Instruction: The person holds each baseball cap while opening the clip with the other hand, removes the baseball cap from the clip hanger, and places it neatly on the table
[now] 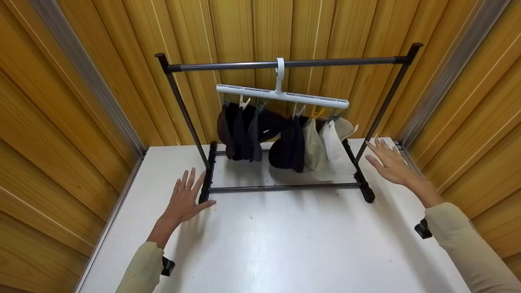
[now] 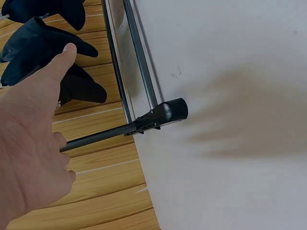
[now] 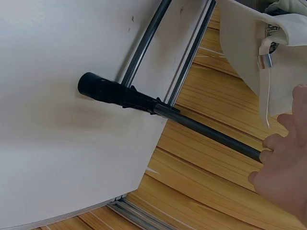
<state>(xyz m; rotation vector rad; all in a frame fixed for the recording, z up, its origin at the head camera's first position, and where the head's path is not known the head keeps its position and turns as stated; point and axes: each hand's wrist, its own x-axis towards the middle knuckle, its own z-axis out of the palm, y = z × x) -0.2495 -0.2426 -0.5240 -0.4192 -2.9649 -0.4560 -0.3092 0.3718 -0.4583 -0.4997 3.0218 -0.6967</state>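
A small black garment rack (image 1: 285,63) stands on a white table (image 1: 285,244). From its top bar hangs a white clip hanger (image 1: 281,94) holding several caps, dark ones (image 1: 240,132) at the left and pale ones (image 1: 325,148) at the right. My left hand (image 1: 185,199) hovers open, fingers spread, just left of the rack's left foot (image 2: 168,112). My right hand (image 1: 388,162) is open, fingers spread, just right of the rack's right leg (image 3: 211,134), holding nothing. Dark caps (image 2: 48,43) show past my left fingers; a pale cap (image 3: 254,48) hangs near my right hand.
Wood-panelled walls (image 1: 81,122) close in the table on the left, back and right. A metal rail (image 1: 122,195) runs along the table's left edge. The rack's front crossbar (image 1: 285,188) lies low over the tabletop.
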